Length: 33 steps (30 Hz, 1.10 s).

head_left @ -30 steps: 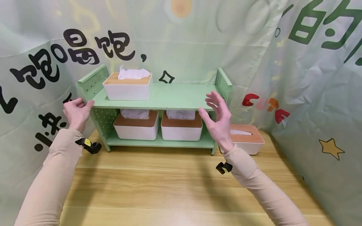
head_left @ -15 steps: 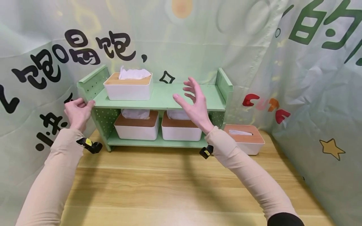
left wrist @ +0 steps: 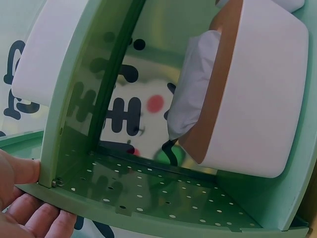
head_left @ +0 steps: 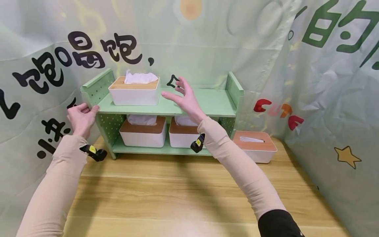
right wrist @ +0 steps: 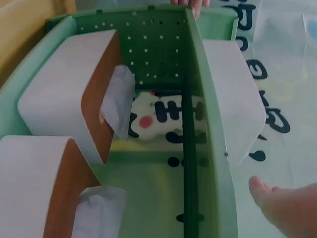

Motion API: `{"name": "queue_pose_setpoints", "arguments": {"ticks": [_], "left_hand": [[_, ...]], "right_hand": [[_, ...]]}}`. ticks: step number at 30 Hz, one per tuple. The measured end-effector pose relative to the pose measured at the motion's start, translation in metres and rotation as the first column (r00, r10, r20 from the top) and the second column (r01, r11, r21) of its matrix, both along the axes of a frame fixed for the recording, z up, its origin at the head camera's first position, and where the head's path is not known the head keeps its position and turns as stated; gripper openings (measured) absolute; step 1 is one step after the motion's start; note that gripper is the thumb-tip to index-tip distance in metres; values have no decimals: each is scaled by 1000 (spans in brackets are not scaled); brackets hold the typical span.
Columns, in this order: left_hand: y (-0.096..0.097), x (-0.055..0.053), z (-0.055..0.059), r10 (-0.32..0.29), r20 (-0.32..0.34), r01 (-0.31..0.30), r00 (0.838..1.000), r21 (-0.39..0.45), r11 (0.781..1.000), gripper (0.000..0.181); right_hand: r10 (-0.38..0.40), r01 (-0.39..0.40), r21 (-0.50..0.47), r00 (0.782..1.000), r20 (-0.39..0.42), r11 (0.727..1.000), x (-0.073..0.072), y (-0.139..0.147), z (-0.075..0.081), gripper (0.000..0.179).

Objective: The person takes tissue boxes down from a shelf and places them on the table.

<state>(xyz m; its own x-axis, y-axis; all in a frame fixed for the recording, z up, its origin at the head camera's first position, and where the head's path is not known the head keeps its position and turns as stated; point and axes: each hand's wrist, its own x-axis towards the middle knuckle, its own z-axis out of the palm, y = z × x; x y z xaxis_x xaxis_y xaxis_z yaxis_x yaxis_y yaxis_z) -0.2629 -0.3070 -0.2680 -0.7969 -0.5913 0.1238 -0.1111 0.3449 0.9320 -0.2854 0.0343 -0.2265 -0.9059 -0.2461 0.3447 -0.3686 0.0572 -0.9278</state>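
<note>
A green two-tier shelf (head_left: pixel 204 103) with perforated side panels stands against the backdrop. My left hand (head_left: pixel 80 119) grips its left front corner; in the left wrist view the thumb (left wrist: pixel 22 169) lies by the upper board's edge, with fingers along the side panel. A white tissue box (head_left: pixel 134 95) with a light wooden lid sits on the upper tier at left. Just to its right, my right hand (head_left: pixel 188 101) hovers over that tier, fingers spread, holding nothing. Below are two brown-lidded tissue boxes, one at left (head_left: pixel 143 136) and one at right (head_left: pixel 180 138), the latter partly behind my right forearm.
Another brown-lidded tissue box (head_left: pixel 257 144) stands on the wooden table (head_left: pixel 142 197), right of the shelf. Printed cloth (head_left: pixel 325 98) hangs behind and at both sides. Each wrist carries a small black camera.
My right hand has swept left from the shelf's right end to beside the upper tissue box, fingers still spread. The left hand keeps its grip in place, and the boxes have not moved.
</note>
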Motion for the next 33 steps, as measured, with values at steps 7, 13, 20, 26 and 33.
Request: {"name": "queue_pose_setpoints", "arguments": {"ticks": [7, 13, 20, 26, 33], "left_hand": [[0, -1, 2, -3, -1, 3, 1000, 3, 1000, 53], [-3, -3, 3, -4, -6, 4, 1000, -8, 1000, 52], [-3, -6, 4, -18, -13, 18, 1000, -16, 1000, 52], [1, -5, 2, -30, -14, 29, 999, -15, 999, 53], [-1, -1, -1, -7, -9, 7, 1000, 2, 1000, 55]], "right_hand": [[46, -51, 76, 997, 64, 996, -23, -14, 6, 103], [43, -52, 76, 992, 114, 996, -42, -31, 8, 106], [60, -69, 60, 988, 141, 996, -58, -47, 4, 108], [47, -65, 119, 988, 147, 991, -72, -55, 6, 108], [69, -94, 171, 987, 144, 981, -83, -65, 9, 117]]}}
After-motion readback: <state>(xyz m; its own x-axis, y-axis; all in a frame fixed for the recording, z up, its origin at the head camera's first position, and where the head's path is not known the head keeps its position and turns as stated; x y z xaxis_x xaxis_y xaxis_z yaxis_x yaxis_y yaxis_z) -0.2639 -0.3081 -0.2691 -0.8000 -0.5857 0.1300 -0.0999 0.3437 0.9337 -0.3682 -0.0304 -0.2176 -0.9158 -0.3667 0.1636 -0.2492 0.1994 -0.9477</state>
